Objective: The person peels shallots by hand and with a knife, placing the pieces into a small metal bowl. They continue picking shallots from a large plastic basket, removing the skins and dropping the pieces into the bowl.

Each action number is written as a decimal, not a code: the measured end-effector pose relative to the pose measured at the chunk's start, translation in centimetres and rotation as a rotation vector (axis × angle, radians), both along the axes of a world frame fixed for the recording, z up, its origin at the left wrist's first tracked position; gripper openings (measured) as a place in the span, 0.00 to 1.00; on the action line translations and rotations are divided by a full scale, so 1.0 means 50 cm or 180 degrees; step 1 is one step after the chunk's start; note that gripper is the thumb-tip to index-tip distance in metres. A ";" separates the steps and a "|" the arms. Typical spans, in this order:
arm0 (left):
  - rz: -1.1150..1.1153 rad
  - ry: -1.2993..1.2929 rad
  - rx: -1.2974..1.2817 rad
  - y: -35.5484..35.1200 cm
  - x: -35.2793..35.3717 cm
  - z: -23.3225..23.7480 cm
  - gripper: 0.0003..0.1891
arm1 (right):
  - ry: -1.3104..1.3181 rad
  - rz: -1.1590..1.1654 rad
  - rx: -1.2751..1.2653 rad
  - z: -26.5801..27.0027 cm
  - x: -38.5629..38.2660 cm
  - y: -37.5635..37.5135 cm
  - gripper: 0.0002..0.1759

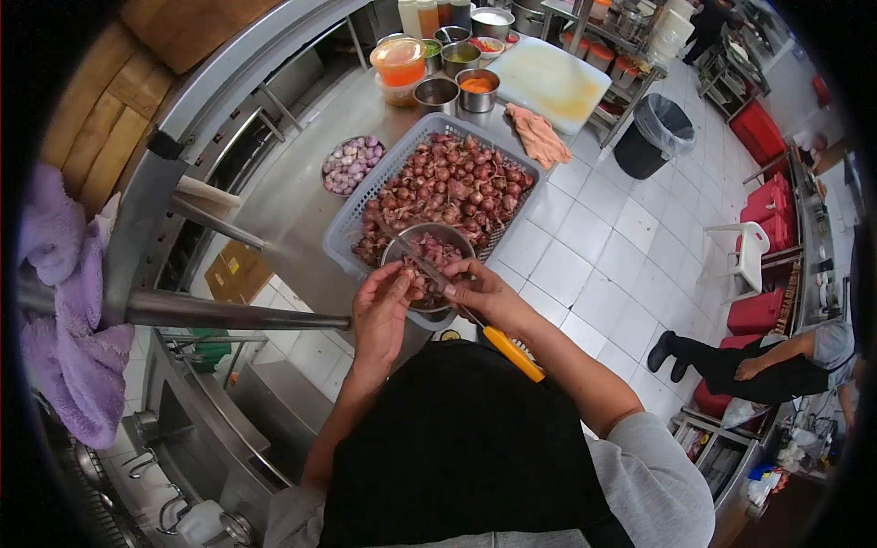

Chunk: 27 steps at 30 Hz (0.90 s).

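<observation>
My right hand (482,294) is closed on a knife (426,266) with its blade pointing up and left and its yellow handle below the palm. Fingers of my left hand (388,297) pinch a small shallot at the left of the blade. Both hands are over the near rim of a metal bowl (469,243) that holds reddish peels. The bowl stands at the near end of a grey plastic basket (343,228) full of unpeeled shallots (454,187). Beyond the basket's left side is a bowl of peeled shallots (354,164).
A cutting board (548,80), an orange cloth (537,134) and metal containers (477,89) stand behind the basket. A steel bar (237,314) reaches in from the left. At the right are a black bin (647,146), a white stool (744,254) and another person (767,365).
</observation>
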<state>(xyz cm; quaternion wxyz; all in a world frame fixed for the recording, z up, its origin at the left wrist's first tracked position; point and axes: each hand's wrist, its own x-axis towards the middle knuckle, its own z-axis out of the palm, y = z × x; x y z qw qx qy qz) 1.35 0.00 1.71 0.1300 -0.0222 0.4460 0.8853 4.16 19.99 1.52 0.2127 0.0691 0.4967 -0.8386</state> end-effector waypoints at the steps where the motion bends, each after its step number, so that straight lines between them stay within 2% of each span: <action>1: 0.0007 -0.0015 0.0018 0.003 0.000 -0.003 0.11 | 0.0174 0.0087 0.0143 0.012 0.004 -0.001 0.23; 2: 0.0001 -0.0021 0.0028 0.007 0.000 -0.005 0.11 | 0.0423 0.0186 0.0373 0.010 0.006 -0.003 0.28; 6: 0.0049 -0.0062 0.0067 0.009 -0.001 -0.017 0.11 | 0.0741 0.0186 0.0288 0.050 0.012 -0.013 0.31; 9: 0.0003 -0.0057 0.0050 0.008 0.003 -0.018 0.11 | 0.1123 0.0161 0.0689 0.062 0.021 -0.021 0.32; 10: -0.0087 -0.0019 0.0015 0.008 0.004 -0.015 0.12 | 0.1016 0.0228 0.0734 0.068 0.024 -0.020 0.32; 17: -0.0078 0.0041 0.0164 0.011 0.013 -0.005 0.11 | 0.1177 0.0116 0.0480 0.061 0.022 -0.026 0.31; 22: -0.0026 0.0137 -0.0217 0.021 0.025 0.026 0.11 | 0.1127 0.0006 0.0539 0.073 0.028 -0.028 0.28; 27: -0.0002 0.0235 -0.0163 0.024 0.031 0.013 0.10 | 0.1205 -0.0042 0.0601 0.063 0.025 -0.030 0.24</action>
